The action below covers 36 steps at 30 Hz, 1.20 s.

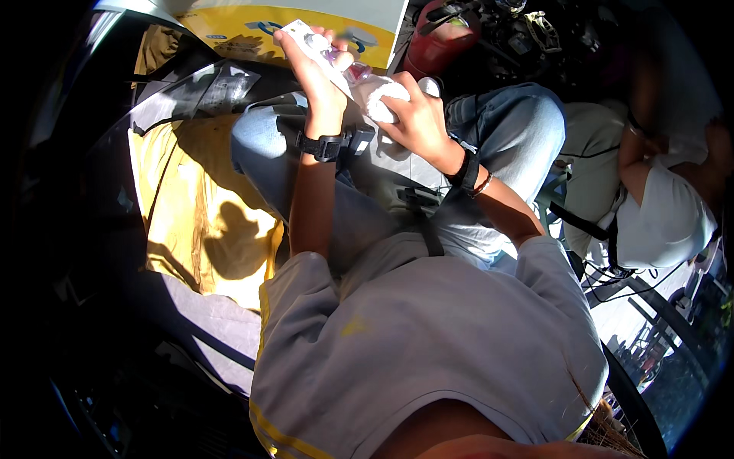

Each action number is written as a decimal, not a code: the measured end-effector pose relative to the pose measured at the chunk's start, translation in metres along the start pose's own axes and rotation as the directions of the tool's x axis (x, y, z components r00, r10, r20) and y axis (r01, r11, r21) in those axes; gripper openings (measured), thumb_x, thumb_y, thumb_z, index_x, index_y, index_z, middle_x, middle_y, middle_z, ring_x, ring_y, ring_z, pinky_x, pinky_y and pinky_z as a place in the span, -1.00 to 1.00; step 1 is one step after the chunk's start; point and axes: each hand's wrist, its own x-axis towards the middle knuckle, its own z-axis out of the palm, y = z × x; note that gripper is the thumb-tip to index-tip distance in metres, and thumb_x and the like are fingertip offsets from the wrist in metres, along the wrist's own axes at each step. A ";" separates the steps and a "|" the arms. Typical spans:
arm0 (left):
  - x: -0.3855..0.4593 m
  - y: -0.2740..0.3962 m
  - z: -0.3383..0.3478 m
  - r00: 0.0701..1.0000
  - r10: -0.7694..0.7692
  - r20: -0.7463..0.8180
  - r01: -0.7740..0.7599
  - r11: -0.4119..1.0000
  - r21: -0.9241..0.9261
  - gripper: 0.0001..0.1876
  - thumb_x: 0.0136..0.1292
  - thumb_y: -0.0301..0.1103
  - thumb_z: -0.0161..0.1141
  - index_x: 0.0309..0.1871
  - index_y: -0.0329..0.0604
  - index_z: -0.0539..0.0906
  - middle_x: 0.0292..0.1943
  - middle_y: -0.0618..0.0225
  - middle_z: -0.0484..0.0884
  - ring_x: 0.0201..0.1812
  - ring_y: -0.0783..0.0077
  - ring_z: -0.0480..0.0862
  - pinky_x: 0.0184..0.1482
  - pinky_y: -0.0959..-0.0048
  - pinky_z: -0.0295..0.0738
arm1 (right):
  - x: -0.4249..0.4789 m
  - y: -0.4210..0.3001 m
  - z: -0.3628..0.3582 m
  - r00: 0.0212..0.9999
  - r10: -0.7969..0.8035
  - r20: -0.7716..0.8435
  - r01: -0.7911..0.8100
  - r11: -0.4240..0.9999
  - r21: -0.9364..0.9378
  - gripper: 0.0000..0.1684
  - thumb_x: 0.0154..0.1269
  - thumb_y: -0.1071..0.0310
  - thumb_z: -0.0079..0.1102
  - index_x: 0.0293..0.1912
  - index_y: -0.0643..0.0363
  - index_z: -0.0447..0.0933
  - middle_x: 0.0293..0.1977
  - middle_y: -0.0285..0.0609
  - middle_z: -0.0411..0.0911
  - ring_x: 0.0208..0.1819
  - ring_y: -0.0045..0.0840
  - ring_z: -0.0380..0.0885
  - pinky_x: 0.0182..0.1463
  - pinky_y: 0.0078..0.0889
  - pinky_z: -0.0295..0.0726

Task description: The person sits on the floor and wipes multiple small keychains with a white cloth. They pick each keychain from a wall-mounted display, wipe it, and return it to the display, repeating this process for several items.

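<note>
My left hand (321, 72) is raised at the top middle, its fingers around a flat white rectangular item (312, 49) that bears small writing; glare hides what exactly it is. Something small, clear and purple-pink (356, 71) shows beside its lower end, close to the fingers. In my right hand (416, 115) a bunched white cloth (385, 97) is pinched, close to the lower end of the white item. Whether the cloth touches that item cannot be told. A black strap sits on each wrist, and a dark boxy device (358, 137) is fixed at the left one.
A yellow and white printed box (229, 28) stands beyond my hands. Right of it are a red container (441, 37) and a dark heap of small parts (533, 40). Yellow cloth (200, 218) lies at the left. Another person (659, 212) sits close at the right, near loose black cables (613, 278).
</note>
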 end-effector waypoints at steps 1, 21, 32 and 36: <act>-0.002 -0.001 0.004 1.000 -0.014 0.000 0.014 0.999 0.032 -0.32 0.31 0.41 -0.25 -0.18 -0.17 0.36 -0.36 0.31 0.40 -0.29 0.33 0.49 -0.28 0.37 0.44 | 0.002 0.002 -0.001 0.999 0.025 -0.046 -0.025 1.000 0.012 -0.67 -0.18 0.37 0.38 -0.27 0.05 0.65 -0.12 -0.20 0.48 -0.45 -0.33 0.61 -0.38 -0.36 0.59; 0.004 0.007 -0.001 0.684 -0.267 0.679 0.290 0.953 0.083 -0.21 0.36 0.36 -0.42 0.08 -0.27 0.43 -0.20 0.14 0.59 -0.19 0.36 0.63 -0.16 0.43 0.55 | 0.034 0.024 -0.057 0.998 0.009 0.059 -0.031 0.924 0.381 -0.70 0.08 0.25 0.41 -0.20 0.17 0.62 -0.09 -0.12 0.46 -0.39 -0.40 0.55 -0.26 -0.50 0.52; -0.015 -0.001 0.009 0.753 -0.369 0.545 0.163 0.907 0.389 -0.35 0.47 0.18 -0.47 0.11 -0.21 0.42 -0.31 0.18 0.65 -0.36 0.45 0.69 -0.30 0.51 0.59 | 0.085 0.006 -0.063 0.987 -0.152 -0.044 0.127 0.925 -0.359 -0.65 0.21 0.00 0.16 -0.20 0.05 0.59 -0.15 -0.04 0.44 -0.54 -0.32 0.49 -0.51 -0.35 0.48; -0.020 -0.004 0.017 0.904 -0.216 0.369 0.094 0.943 0.320 -0.35 0.49 0.15 -0.47 0.19 -0.24 0.39 -0.09 0.19 0.61 -0.12 0.46 0.66 -0.16 0.52 0.60 | 0.068 0.021 -0.045 0.978 -0.209 0.022 0.210 0.966 -0.151 -0.69 0.28 0.05 0.13 -0.23 0.06 0.66 -0.05 -0.08 0.43 -0.35 -0.34 0.60 -0.36 -0.34 0.57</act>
